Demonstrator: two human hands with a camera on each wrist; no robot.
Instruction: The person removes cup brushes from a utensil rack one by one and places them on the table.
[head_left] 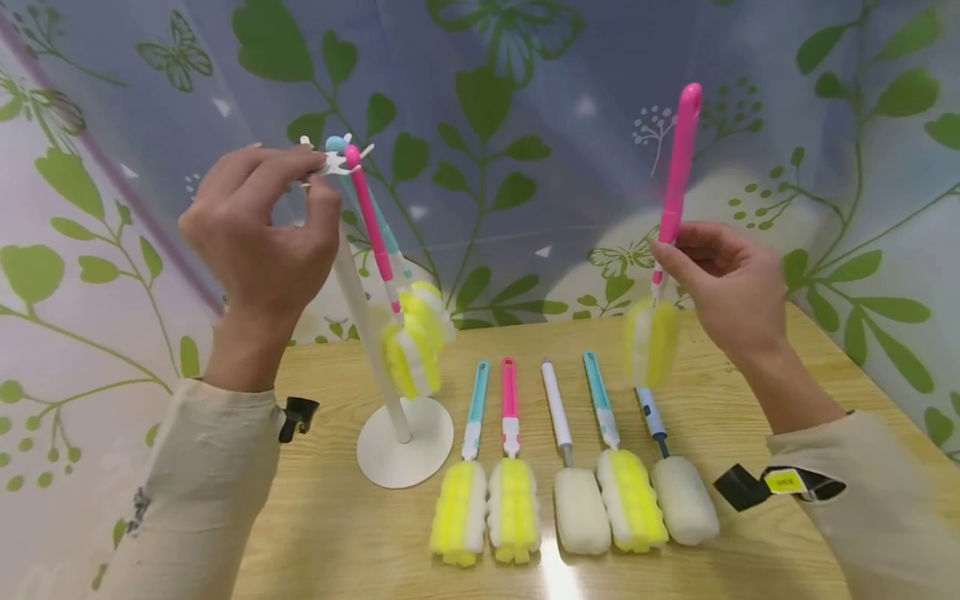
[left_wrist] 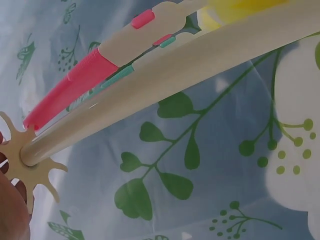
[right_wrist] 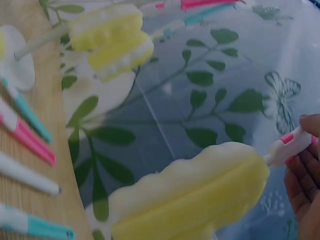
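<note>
My left hand pinches the hooked top of a white stand, whose pole slants down to a round base. From its hooks hang a pink-handled sponge brush and a blue-handled one, their yellow-and-white heads close together. To the right, my right hand holds another pink-handled sponge brush in the air, gripping it low on the handle near the neck. Its handle points up and its yellow-and-white head hangs down, apart from the stand.
Several sponge brushes lie in a row on the wooden table, handles toward the back. Among them are a pink-handled brush, a white-handled brush and a grey-blue-handled brush. A leaf-patterned curtain stands behind the table.
</note>
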